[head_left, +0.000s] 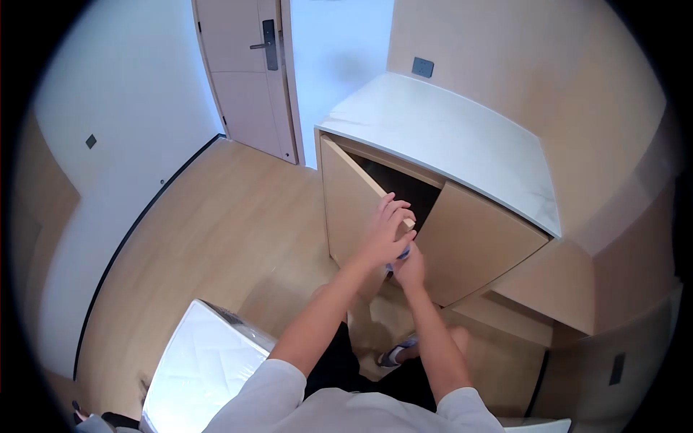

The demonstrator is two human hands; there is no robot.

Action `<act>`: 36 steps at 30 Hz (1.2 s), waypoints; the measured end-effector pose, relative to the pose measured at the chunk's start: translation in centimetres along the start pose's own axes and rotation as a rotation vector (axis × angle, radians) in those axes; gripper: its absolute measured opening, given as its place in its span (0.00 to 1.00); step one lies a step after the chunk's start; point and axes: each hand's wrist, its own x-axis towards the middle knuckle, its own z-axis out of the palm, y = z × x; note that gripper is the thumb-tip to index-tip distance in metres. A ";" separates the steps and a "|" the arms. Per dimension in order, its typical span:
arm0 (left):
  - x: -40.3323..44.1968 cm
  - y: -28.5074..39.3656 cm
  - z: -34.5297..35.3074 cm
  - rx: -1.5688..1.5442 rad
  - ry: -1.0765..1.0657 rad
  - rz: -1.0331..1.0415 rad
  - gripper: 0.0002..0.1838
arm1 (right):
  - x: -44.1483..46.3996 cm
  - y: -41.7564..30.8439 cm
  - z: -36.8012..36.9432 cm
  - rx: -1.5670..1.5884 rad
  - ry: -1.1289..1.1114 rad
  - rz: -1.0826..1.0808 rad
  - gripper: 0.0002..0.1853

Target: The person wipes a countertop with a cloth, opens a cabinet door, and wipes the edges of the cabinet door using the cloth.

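A low wooden cabinet with a white marbled top (447, 137) stands in front of me. Its left door (352, 202) is swung partly outward, and the inside behind it is dark. My left hand (390, 231) is wrapped over the top corner of that door's free edge. Just below and to the right, my right hand (408, 265) is closed at the same edge, with a small blue item (404, 252) partly visible between the hands; what it is I cannot make out. The right cabinet door (476, 238) is closed.
A white mattress (202, 368) lies at the lower left. Beyond the cabinet is a room door (249, 79) with a dark handle. A wooden ledge (548, 281) adjoins the cabinet's right side. Part of another person (83, 415) shows at the bottom left.
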 end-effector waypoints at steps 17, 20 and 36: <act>-8.1 -1.5 -5.9 -0.273 0.068 -0.185 0.37 | 2.3 -14.8 -5.5 0.087 -0.397 -0.500 0.41; -9.6 -2.2 -6.0 -0.416 0.057 -0.284 0.40 | 3.7 -14.6 -3.4 0.355 -0.511 -0.349 0.39; -12.3 -2.4 -1.4 -0.168 -0.057 -0.591 0.62 | 22.3 -19.4 9.7 -0.170 -0.622 -0.421 0.30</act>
